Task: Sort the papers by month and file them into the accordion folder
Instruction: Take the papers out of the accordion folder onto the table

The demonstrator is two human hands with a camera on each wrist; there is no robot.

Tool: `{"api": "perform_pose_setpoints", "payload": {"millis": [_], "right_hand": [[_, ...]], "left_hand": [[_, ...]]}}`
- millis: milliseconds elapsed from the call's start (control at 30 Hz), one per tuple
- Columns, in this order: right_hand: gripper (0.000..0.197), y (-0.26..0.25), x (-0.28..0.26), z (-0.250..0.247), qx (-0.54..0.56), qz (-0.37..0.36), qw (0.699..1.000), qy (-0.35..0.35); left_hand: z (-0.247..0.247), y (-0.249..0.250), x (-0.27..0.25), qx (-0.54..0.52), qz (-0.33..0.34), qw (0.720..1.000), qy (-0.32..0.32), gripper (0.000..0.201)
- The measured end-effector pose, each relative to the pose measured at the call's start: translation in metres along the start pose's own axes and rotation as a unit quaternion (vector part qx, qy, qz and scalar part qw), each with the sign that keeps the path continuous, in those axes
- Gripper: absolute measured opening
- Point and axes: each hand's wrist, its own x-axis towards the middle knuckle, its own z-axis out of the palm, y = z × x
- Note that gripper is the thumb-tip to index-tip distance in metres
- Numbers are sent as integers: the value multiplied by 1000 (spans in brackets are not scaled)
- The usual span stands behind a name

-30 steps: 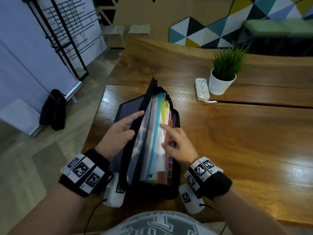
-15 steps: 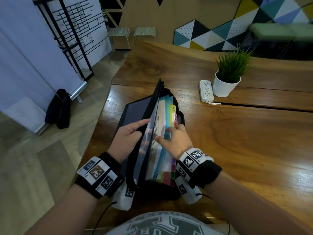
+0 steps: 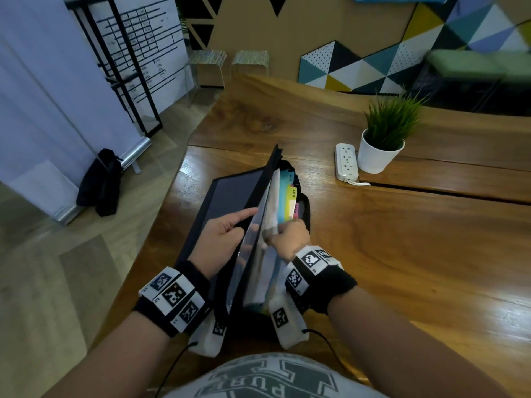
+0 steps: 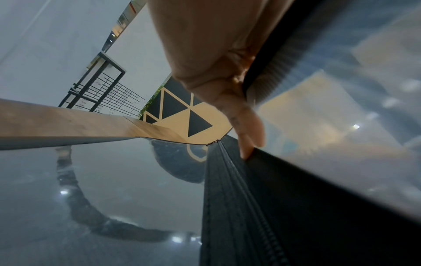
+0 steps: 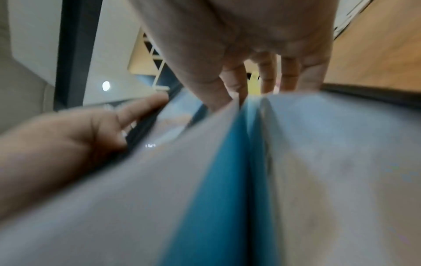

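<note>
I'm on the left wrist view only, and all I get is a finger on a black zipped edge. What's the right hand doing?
Observer: The right hand is down among the dividers of the open folder, with its thumb and fingers on either side of a white sheet. I cannot tell if it pinches the sheet.
Operator: Which tabs can you read?
Observer: JAN on blue and FEB on yellow. The pink one behind them is too small to read.
Operator: Anything else on the table?
Observer: A potted plant and a power strip, beyond the folder and clear of it.
</note>
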Motion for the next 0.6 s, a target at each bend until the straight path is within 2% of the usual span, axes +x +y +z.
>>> {"api": "perform_pose_setpoints", "payload": {"millis": [67,133,233,367,500,600], "right_hand": [[24,16,-2,-25,121,-39,992,-12],[14,41,-8,-57,198,-46,979,-22],[3,92,-12,-92,281,9,959,-32],[7,157,-15,-115,260,65,963,-9],[8,208,-12,-129,163,118,980,10],[8,231,-7,-128,114,160,980,16]], "left_hand": [[-3,2,2,3,4,1000,11,52],[-5,4,3,12,14,1000,18,51],[1,7,0,18,23,1000,4,49],[4,3,0,34,29,999,16,50],[-6,3,2,41,21,998,40,53],[-14,4,4,38,24,997,57,53]]}}
